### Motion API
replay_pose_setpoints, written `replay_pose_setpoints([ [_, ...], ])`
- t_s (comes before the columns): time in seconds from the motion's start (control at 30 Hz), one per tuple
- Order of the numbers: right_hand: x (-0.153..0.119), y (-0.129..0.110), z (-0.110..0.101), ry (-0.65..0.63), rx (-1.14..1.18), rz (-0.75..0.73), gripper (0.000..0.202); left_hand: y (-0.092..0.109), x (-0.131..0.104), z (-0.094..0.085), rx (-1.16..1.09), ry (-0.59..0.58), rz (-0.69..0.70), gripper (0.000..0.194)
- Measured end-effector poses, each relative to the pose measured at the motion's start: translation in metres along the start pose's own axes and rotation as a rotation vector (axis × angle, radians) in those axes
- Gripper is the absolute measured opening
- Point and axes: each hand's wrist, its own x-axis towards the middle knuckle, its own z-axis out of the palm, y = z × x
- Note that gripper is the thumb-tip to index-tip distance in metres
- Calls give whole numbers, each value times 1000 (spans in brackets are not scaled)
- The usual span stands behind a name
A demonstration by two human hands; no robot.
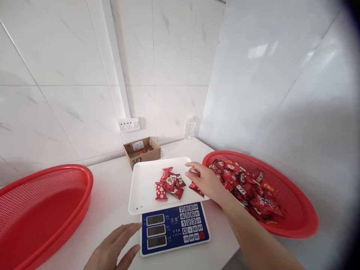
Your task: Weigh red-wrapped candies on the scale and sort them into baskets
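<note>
A white weighing tray (146, 176) sits on the blue digital scale (176, 228), bearing several small red candy packets (170, 182) in a loose pile. Over the tray's right side, my right hand (206, 182) has its fingers apart. Just below it is another red packet (196, 189), and a bit of red shows between finger and thumb; whether it touches the hand is unclear. My left hand (116, 243) is open and without anything in it, its fingertips beside the scale's left edge near the displays. The display digits are too dim to read surely.
A red basket (305, 221) on the right holds many mixed red packets. Another red basket (87, 183) stands at the left. Behind the tray are an open cardboard box (146, 154) with some packets and a clear plastic bottle (189, 129) by the wall.
</note>
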Motion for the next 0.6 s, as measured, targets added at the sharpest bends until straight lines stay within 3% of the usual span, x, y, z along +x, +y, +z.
replay_pose_setpoints([
  [0.1, -26, 22, -21, 79, 22, 77, 40, -6, -5, 2, 9, -68, -53, 32],
  [0.23, -62, 65, -53, 237, -55, 322, 47, 1, -3, 4, 5, -142, -125, 33],
  [0.33, -82, 91, -69, 435, -250, 471, 52, 14, 5, 2, -22, -172, -156, 33],
  [0.43, -94, 101, -71, 567, -513, 463, 64, 24, 11, 0, -53, -218, -166, 34],
  [0.5, -98, 101, -67, 574, -569, 394, 65, 28, 14, -2, -69, -223, -177, 35],
  [0.6, -100, 101, -60, 384, -481, 372, 54, 30, 15, -5, -69, -210, -217, 34],
])
